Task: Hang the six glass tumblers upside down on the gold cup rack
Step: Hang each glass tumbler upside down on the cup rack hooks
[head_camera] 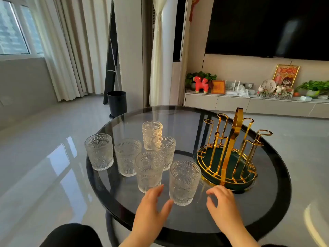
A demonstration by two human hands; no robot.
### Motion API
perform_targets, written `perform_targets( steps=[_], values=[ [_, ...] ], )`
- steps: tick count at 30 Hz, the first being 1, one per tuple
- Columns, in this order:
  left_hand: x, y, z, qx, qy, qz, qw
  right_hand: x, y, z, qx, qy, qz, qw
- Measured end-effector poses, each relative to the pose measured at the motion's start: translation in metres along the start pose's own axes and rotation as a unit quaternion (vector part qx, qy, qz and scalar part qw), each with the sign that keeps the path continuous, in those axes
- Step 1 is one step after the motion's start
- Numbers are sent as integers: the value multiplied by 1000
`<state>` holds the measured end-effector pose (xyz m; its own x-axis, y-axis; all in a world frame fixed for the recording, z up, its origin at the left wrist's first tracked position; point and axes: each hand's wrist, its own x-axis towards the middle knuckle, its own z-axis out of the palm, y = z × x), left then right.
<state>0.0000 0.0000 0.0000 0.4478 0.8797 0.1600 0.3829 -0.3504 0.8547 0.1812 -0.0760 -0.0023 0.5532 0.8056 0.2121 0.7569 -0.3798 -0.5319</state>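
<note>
Several embossed glass tumblers stand upright on a round glass table [267,202]. The nearest tumbler [184,182] stands between my hands. My left hand [154,209] is open just left of it, thumb near its base. My right hand [222,202] is open to its right, a short gap away. Other tumblers include one at far left [99,151] and one at the back [152,133]. The gold cup rack [231,148] with bare looped prongs and a dark green base stands at the right.
The table has a black rim and a glossy floor shows beneath it. A black bin [117,103] stands beyond the table. A TV cabinet [249,104] with ornaments runs along the right wall. My dark-clothed knee [74,236] is at the bottom left.
</note>
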Motion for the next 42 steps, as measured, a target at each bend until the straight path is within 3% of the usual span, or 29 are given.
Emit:
perform_targets(
  steps=[8, 14, 18, 26, 31, 34, 39, 42],
  values=[
    [17, 14, 23, -24, -60, 12, 998, 4, 4, 0, 28, 46, -13, 998],
    [31, 25, 41, 10, 15, -13, 1000, 4, 8, -1, 50, 53, -19, 997],
    [35, 23, 44, 31, 21, -30, 999, 4, 8, -1, 55, 52, -21, 997],
    [29, 27, 37, -83, 14, -13, 996, 2, 7, -2, 70, 64, -5, 996],
    [20, 31, 25, -129, 4, -2, 992, -1, 5, -14, 60, 147, -4, 987],
    [22, 43, 10, -112, 4, 14, 994, 1, 11, -20, -26, 185, -39, 982],
    [40, 70, -20, -17, -9, 61, 998, 7, 28, -18, -128, 42, -9, 991],
    [57, 89, -33, 71, -25, 57, 996, 11, 29, -16, -129, 22, -15, 991]
  ],
)
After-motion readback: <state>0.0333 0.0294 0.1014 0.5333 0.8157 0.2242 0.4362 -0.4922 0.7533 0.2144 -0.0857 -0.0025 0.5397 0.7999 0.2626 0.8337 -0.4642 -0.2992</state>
